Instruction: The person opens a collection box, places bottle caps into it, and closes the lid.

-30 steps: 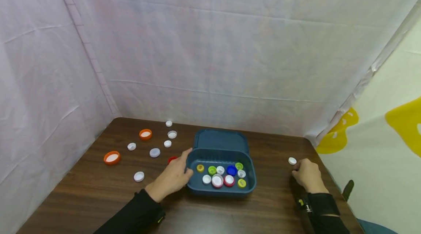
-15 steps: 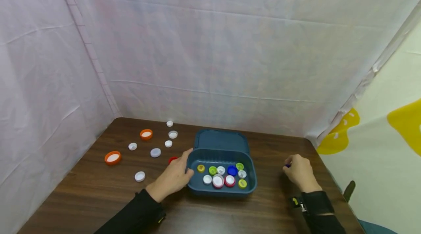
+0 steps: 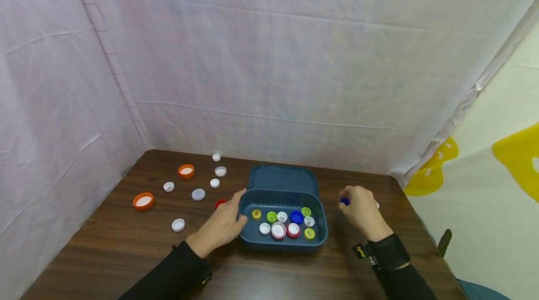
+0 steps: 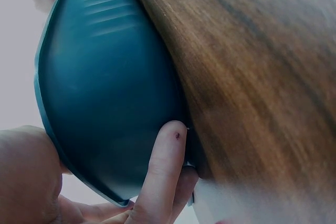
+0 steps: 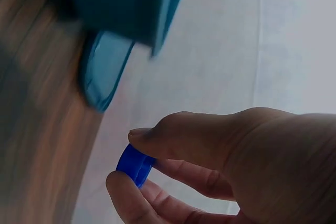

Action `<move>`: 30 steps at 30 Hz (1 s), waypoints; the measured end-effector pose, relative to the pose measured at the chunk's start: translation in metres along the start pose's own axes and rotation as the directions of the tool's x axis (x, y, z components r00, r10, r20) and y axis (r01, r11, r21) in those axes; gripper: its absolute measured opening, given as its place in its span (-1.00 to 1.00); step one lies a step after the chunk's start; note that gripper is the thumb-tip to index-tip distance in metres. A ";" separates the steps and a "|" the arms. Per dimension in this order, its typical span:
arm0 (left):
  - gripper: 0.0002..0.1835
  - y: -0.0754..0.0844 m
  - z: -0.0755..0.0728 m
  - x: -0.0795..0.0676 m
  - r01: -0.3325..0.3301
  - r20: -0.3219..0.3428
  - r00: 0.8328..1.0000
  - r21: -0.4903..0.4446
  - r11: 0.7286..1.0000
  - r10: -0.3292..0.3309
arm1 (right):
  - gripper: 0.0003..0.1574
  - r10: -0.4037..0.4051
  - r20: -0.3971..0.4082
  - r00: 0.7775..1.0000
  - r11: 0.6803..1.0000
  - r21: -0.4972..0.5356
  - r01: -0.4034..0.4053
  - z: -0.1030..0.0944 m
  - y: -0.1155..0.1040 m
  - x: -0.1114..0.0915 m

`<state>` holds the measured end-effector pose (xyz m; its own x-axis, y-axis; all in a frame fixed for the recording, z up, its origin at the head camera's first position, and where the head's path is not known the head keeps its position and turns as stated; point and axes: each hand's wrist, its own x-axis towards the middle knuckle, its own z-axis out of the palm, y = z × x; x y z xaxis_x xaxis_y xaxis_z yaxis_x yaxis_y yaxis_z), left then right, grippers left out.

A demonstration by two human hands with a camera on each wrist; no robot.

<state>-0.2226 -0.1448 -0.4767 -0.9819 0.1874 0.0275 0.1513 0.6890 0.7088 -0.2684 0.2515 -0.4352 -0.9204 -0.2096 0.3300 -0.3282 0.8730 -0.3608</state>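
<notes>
Two hands, both occupied. Found the right hand [image 3: 360, 208] pinching a blue cap [image 5: 134, 165] between thumb and finger, in the stretch between the teal box [image 3: 280, 245] and the right edge of the wood-grain table [image 3: 286, 274]. Found the left hand [image 3: 221, 225] gripping the box at its left end, thumb at the rim, fingers against the outer wall. Judged the step in hand a carry of the cap towards the box. Considered a light, even pinch sufficient for so small and rigid-looking a ring; advised raising the cap above the rim before crossing, aiming beside other caps rather than on top, and letting go low to limit bounce or roll. Rated the left-hand grip useful against sliding.

Inspected the box: upright, lid [image 3: 284, 179] laid open along the far side. Counted about ten caps inside, among them a yellow cap [image 3: 256, 215] near the left end, a green cap [image 3: 271, 217], a wide white cap [image 3: 278, 230], a red-rimmed cap [image 3: 293, 230] and a bright blue cap [image 3: 296, 217]. Could not tell whether any were stacked. Noted outside the box an orange-rimmed cap [image 3: 143, 201] at far left and a red cap [image 3: 221, 203] partly hidden by the left hand.
</notes>
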 end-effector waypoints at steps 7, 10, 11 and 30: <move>-0.15 -0.001 -0.001 -0.001 0.006 0.003 1.000 0.001 1.000 -0.006 | -0.79 -0.080 -0.005 0.997 0.997 0.017 0.080 0.004 -0.041 0.004; -0.15 -0.001 -0.001 -0.001 0.006 0.006 1.000 -0.011 1.000 -0.006 | -0.78 -0.116 0.012 0.993 0.993 0.021 0.116 0.009 -0.057 0.006; -0.15 -0.002 -0.001 -0.001 0.005 0.006 1.000 -0.013 1.000 -0.005 | -0.78 -0.132 0.017 0.991 0.991 0.018 0.132 0.010 -0.062 0.006; -0.18 0.000 -0.002 -0.002 -0.067 -0.025 0.997 0.010 0.998 0.067 | -0.67 -0.465 0.263 0.845 0.885 0.126 0.447 0.060 -0.151 -0.001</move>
<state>-0.2205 -0.1464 -0.4750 -0.9721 0.2158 0.0921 0.2176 0.6820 0.6982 -0.2305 0.0933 -0.4329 -0.6815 -0.6988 0.2174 -0.7293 0.6234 -0.2821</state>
